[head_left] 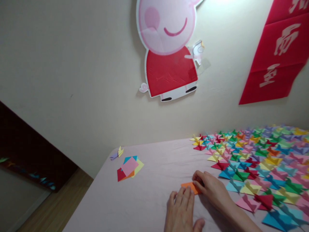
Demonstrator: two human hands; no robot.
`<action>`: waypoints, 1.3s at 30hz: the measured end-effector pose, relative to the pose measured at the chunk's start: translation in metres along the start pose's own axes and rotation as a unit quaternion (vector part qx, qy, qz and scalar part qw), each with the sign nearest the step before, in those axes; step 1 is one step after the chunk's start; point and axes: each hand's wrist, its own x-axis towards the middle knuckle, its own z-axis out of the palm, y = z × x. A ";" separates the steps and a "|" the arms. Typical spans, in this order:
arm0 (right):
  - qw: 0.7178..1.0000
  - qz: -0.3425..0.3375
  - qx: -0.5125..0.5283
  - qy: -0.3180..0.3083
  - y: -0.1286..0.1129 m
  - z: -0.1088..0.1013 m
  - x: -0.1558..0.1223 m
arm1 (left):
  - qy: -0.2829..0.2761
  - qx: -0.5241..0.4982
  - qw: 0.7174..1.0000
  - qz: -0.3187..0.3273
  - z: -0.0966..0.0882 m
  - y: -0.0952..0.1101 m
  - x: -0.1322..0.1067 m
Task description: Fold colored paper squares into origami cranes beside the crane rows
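The orange paper [189, 185] lies on the pink cloth [106, 199], to the left of the crowd of folded paper birds [274, 160] and apart from them. It is small and partly covered by the hands; its visible part is longer than wide, its long axis sloping a little, the right end nearer the body and pointing toward the near rows of the birds. Neither hand is clearly the closer one — both touch the paper. The left hand [180, 207], farther from the birds, lies palm down with its fingers stretched out and gripping nothing, the tips resting on the paper's near edge. The right hand [214, 188] sits between the paper and the birds, its fingers curled and its thumb at the paper's right end — whether they pinch the sheet or only press it, I cannot tell. Well to the left of the birds, past the orange paper, a loose pile of paper squares [129, 166] lies fanned out, touched by neither hand.
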 end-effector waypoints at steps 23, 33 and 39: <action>0.999 -0.020 -0.022 0.026 0.000 0.008 -0.004 | 0.052 0.020 0.998 0.018 -0.003 0.000 0.002; 0.998 -0.054 -0.001 0.022 -0.007 -0.001 -0.016 | 0.067 0.002 0.998 0.018 -0.012 0.001 0.005; 1.000 -0.022 0.002 0.005 -0.014 -0.004 -0.015 | 0.026 -0.025 0.999 0.005 -0.023 0.004 0.005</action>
